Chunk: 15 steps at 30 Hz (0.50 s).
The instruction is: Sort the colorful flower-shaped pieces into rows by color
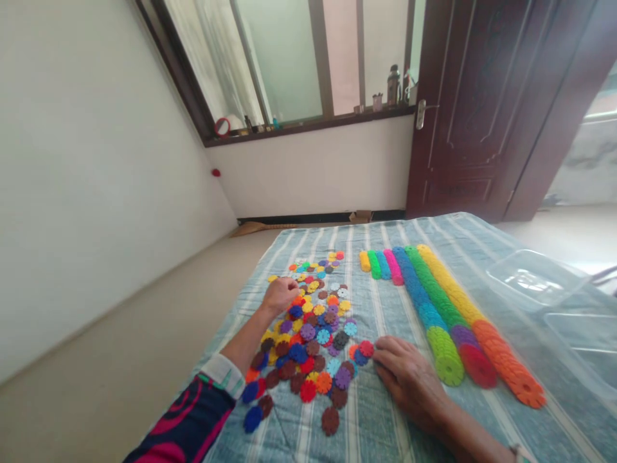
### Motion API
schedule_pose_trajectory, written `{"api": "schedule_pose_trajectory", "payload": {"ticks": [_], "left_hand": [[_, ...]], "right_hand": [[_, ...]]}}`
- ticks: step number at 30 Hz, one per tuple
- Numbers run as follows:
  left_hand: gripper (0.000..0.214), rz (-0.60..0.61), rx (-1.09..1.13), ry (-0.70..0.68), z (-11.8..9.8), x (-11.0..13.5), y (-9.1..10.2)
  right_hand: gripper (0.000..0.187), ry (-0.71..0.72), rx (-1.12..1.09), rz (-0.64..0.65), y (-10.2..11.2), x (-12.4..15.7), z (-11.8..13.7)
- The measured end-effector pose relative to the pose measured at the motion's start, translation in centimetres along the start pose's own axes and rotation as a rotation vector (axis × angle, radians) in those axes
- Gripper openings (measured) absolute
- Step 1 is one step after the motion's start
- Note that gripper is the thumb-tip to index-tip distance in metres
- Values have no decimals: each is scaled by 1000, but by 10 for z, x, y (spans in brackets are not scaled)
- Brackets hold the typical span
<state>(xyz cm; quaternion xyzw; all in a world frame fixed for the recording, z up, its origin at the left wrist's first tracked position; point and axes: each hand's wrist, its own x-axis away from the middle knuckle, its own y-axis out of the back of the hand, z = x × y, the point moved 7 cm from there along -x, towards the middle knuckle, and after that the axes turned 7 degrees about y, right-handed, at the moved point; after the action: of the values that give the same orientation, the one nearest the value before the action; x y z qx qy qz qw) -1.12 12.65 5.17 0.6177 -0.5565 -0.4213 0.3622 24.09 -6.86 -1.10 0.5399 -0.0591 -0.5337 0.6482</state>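
Many notched plastic discs [307, 332] in mixed colours lie in a loose heap on the striped cloth. At the heap's far left side is my left hand [281, 296], its fingers curled together; whatever they pinch is hidden. My right hand [409, 379] rests low over the cloth, right of the heap, fingers bent and close together. Its fingertips are beside a red disc [366, 348], and I cannot see what lies under them. Farther right, overlapping discs form long rows: a yellow-to-orange row [450, 289], a green-to-red row [436, 299] and a blue-to-lime row [418, 292].
Shorter rows, including a pink row [394, 267], lie at the cloth's far side. Clear plastic containers [535, 280] stand at the right. Beyond the cloth-covered surface [385, 411] are a dark red door [475, 96] and a window sill [318, 127] with small items.
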Motion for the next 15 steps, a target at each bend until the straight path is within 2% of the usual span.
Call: {"api": "schedule_pose_trajectory", "payload": {"ticks": [4,7,11,15], "left_hand": [[12,-56,-51,140,54,10,22],[13,-107,-87,224,80,14,27],[15,-155,-115,291,97,9,26],[23,-180,-104,312,101,-8,20]], "right_hand": [[21,11,-2,-24,-1,2,-1],[22,10,-1,-38,-2,5,-3],[22,7,3,-41,-3,6,-3],[23,10,8,-54,-2,7,-4]]}}
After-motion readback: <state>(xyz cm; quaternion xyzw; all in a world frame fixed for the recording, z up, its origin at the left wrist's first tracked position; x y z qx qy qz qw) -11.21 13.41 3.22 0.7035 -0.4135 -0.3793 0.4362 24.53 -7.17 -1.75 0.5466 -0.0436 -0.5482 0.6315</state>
